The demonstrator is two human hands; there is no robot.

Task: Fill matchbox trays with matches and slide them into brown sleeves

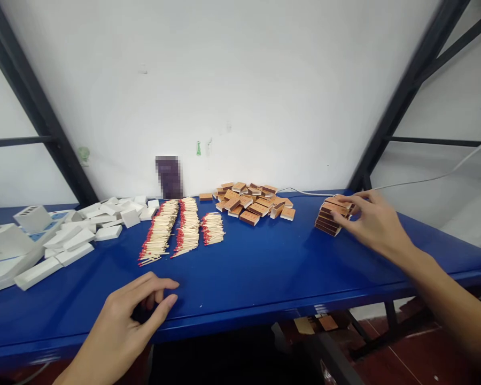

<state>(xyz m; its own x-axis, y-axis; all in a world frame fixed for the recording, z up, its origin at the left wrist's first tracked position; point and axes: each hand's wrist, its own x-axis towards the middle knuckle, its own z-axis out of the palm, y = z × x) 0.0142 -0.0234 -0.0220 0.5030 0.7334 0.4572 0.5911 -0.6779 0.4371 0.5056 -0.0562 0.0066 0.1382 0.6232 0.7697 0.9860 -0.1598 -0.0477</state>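
Note:
On the right of the blue table, several brown matchbox sleeves are piled in a neat stack [327, 218]. My right hand [374, 219] is at its top, thumb and fingers closed about the uppermost matchbox; the far side of that grip is hidden. Near the front edge my left hand [134, 313] rests with nothing in it, thumb and forefinger apart and the other fingers curled. Red-tipped matches lie beyond it in three rows: a left row [160, 230], a middle row [188, 227] and a shorter right row [213, 229].
A loose heap of matchboxes [250, 202] lies at the back middle. White small boxes [116, 211] are scattered at the left, beside a white device [8, 251]. A thin white cable [425, 179] crosses at the right. Black metal posts [401, 107] flank the blue table [256, 272].

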